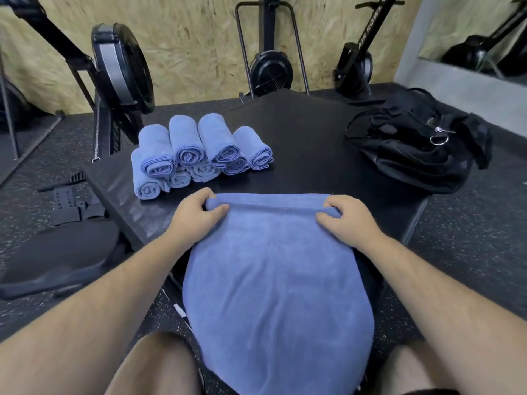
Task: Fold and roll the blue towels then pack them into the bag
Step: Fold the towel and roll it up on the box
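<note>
Left grip point(196, 215), right grip point(349, 220) pinch rolled edge of blue terry towel point(273, 280) on black padded counter point(299, 138); black upright machine point(355, 67) lettered "AIR ROW".

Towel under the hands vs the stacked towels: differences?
The flat towel lies spread out, only its far edge rolled; the stacked towels are fully rolled. The left hand and right hand grip the flat towel; nothing touches the stacked towels. Both are the same blue.
</note>
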